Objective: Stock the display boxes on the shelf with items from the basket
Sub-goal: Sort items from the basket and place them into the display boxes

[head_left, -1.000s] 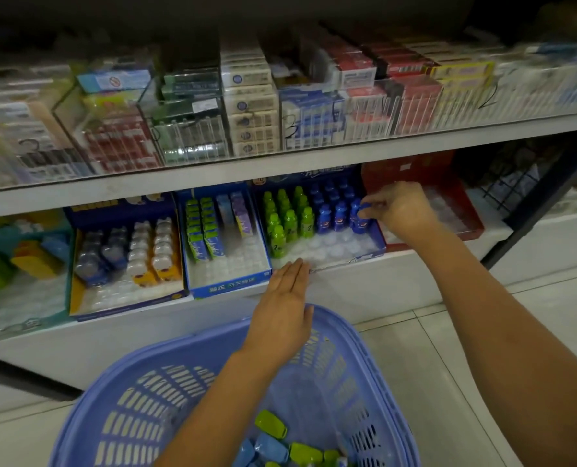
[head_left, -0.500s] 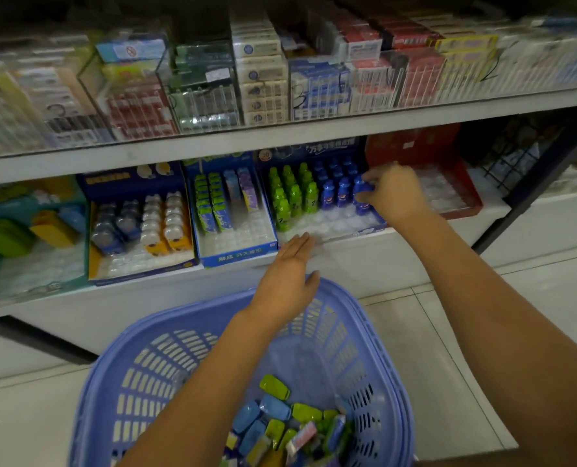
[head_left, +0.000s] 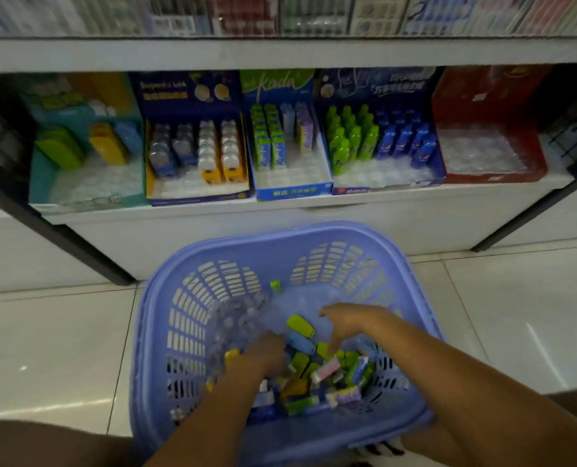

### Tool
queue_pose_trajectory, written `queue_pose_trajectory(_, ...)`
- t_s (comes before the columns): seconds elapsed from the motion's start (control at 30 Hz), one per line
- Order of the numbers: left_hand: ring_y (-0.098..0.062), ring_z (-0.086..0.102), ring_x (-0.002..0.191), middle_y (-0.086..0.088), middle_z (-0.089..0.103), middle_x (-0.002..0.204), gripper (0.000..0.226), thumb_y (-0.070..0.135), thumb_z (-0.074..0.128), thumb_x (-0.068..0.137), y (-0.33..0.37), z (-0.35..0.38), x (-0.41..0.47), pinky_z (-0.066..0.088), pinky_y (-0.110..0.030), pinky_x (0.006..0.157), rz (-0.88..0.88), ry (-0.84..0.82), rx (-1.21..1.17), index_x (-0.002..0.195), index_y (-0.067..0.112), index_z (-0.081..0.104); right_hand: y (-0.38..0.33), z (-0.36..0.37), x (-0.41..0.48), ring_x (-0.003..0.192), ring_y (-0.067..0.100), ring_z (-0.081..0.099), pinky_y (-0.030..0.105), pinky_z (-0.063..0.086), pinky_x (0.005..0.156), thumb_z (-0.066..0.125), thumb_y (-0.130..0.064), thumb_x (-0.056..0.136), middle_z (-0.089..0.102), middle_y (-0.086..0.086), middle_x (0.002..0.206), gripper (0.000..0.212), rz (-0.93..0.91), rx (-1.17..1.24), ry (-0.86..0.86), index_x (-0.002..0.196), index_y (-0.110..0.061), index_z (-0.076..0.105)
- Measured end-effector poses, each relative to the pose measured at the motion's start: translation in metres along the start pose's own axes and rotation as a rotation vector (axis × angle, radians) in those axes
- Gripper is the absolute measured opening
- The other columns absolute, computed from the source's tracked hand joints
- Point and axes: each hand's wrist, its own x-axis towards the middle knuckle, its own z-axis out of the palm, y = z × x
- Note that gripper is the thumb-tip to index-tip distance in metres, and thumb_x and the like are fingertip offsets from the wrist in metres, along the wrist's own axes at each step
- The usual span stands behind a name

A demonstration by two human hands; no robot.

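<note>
Stock: small loose packs (head_left: 326, 369), green, blue, pink and yellow, lie heaped in the near part of the basket (head_left: 280, 235), which stands on the floor (head_left: 61, 332) below the shelf (head_left: 448, 193).

Hands: the left hand (head_left: 263, 353) is pushed into the heap. Its fingers are buried among the packs, so whether it grips anything cannot be told. The right hand (head_left: 351, 323) hovers just above the heap, fingers spread and pointing down, holding nothing.

Change: a second ago the right hand was at the bottle box (head_left: 381, 175) on the shelf and the left lay flat at the shelf edge. Both are now down in the basket. In my judgement one placement is finished and a fresh pick is starting.

Remaining: the bottle box shows bare front sockets, and the red box (head_left: 492, 96) beside it appears to hold only an unfilled tray.
</note>
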Motion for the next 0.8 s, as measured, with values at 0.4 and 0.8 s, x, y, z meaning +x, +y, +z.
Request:
queue_pose_trajectory(0.4,-0.036,0.040,0.126,-0.019,0.038,0.138,0.059,0.022,0.059,0.091,-0.015,0.019,0.032,0.035,-0.044,0.105,-0.013,0.127,-0.069,0.140,0.006,0.031,0.003,0.060,0.050,0.119,0.033,0.049,0.041,0.046,0.097,0.081,-0.049,0.066,0.046,0.015,0.136,0.088,0.014,-0.122,-0.069,0.135,-0.012,0.042)
queue_pose_trajectory(0.8,-0.033,0.050,0.122,-0.019,0.049,0.134,0.032,0.011,0.052,0.096,-0.028,0.006,0.046,0.043,-0.039,0.100,-0.225,0.003,-0.080,0.127,0.001,0.048,0.009,0.041,0.043,0.111,0.032,0.055,0.044,0.045,0.096,0.061,-0.026,0.091,0.059,0.014,0.124,0.037,-0.109,-0.062,0.042,0.124,-0.011,0.060)
